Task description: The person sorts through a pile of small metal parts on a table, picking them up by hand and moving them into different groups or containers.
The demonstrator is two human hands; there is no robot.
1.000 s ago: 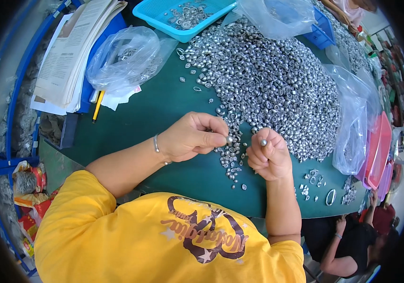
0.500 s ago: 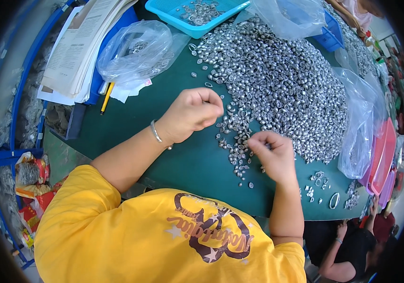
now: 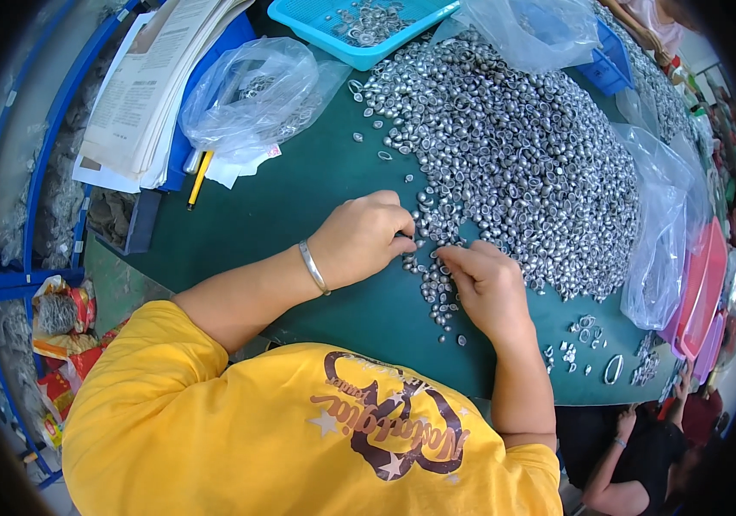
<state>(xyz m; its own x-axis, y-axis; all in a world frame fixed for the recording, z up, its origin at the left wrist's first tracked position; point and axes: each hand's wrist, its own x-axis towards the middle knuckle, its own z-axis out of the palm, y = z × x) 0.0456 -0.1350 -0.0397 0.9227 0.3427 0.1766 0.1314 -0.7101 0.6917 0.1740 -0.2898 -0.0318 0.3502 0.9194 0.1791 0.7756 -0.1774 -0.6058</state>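
A big heap of small silvery metal pieces [image 3: 523, 163], some rounded and some like open rings, spreads over the green tabletop [image 3: 273, 198]. A narrow tail of loose pieces [image 3: 437, 297] runs from it toward me. My left hand [image 3: 363, 239], a silver bangle on its wrist, has its fingers curled and pinched at the left side of that tail. Just right of it, my right hand [image 3: 490, 288] pinches with thumb and forefinger among the same pieces. The two sets of fingertips are close together. Whatever lies between them is too small or hidden to name.
At the back stands a turquoise basket [image 3: 342, 39] of pieces. Plastic bags lie left [image 3: 252, 99] and right [image 3: 656, 224] of the heap. Papers [image 3: 157, 86] and a yellow pen [image 3: 200, 179] are far left. Sorted small parts [image 3: 613, 368] sit near right; a red tray [image 3: 702, 288] is beyond.
My left hand has come down toward me, from above the table to the loose pieces. My right hand has shifted slightly left, bringing the fingertips of both closer together.
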